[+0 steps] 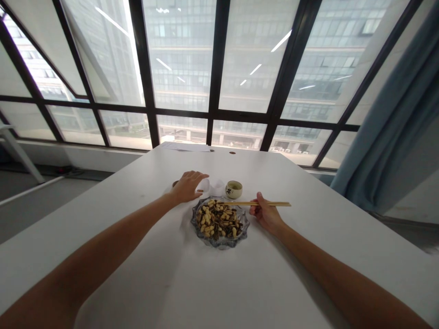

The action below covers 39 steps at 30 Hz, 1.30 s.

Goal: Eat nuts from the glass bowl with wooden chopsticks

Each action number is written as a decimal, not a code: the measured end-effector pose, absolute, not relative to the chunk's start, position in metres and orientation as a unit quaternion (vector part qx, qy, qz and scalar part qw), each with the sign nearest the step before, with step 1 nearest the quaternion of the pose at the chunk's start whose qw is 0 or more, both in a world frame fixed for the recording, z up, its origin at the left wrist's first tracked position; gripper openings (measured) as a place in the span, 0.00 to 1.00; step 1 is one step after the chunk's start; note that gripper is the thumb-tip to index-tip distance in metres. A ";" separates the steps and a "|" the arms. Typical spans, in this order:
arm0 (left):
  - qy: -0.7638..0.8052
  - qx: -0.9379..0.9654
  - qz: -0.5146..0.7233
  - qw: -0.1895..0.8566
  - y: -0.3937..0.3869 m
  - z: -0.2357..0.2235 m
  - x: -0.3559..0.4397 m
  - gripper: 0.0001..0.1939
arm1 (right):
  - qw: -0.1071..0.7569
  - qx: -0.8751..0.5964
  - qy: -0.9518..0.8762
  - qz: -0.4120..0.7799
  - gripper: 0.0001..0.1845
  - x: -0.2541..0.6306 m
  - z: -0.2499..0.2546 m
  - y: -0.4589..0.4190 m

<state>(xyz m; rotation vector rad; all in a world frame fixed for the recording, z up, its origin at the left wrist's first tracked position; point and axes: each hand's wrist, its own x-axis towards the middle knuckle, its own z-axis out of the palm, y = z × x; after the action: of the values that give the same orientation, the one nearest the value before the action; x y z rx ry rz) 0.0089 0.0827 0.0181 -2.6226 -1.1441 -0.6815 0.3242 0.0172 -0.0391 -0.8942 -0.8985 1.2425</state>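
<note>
In the head view, my right hand (265,214) grips a pair of wooden chopsticks (279,204), held nearly level. Their tips point left, over the back of a scalloped clear glass plate (244,232). Peanuts in the shell (206,219) and dark striped seeds (219,232) are heaped on that plate. Behind its left side is my left hand (188,186), thumb and fingers apart, next to a small white dish (204,184) with a bit of brown in it. The hand partly covers this dish. Just behind the plate stands a pale green cup (233,189) with dark writing.
All of this rests on a long white table (144,269). White paper (187,147) lies at its far edge, near a small brown round piece (232,152). Dark-framed windows (212,91) rise beyond. A blue curtain (387,123) hangs at the right.
</note>
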 end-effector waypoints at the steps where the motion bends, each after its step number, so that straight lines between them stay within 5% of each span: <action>1: -0.371 -0.891 -0.235 0.117 0.080 0.017 0.006 0.32 | 0.630 -0.390 -0.396 0.542 0.30 0.324 -0.039 0.017; 6: -0.374 -0.885 -0.246 0.127 0.080 0.012 -0.001 0.31 | 0.633 -0.396 -0.396 0.534 0.30 0.324 -0.038 0.017; 15: -0.517 -0.829 -0.212 -0.013 0.104 0.024 0.018 0.41 | 0.643 -0.399 -0.382 0.531 0.30 0.321 -0.036 0.016; 23: -0.482 -0.869 -0.116 -0.011 0.116 0.028 0.079 0.39 | 0.640 -0.400 -0.390 0.527 0.31 0.323 -0.036 0.015; 32: -0.297 -0.929 -0.204 0.088 0.103 0.029 0.064 0.33 | 0.643 -0.400 -0.400 0.517 0.30 0.321 -0.030 0.011; 39: -0.324 -0.919 -0.206 0.086 0.105 0.021 0.056 0.34 | 0.648 -0.401 -0.412 0.501 0.31 0.323 -0.026 0.012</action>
<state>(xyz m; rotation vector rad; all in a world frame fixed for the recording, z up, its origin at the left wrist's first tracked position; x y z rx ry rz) 0.0557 0.1052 0.0209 -2.7407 -0.9655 -0.6138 0.3230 0.0120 -0.0264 -0.9110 -0.9358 1.1383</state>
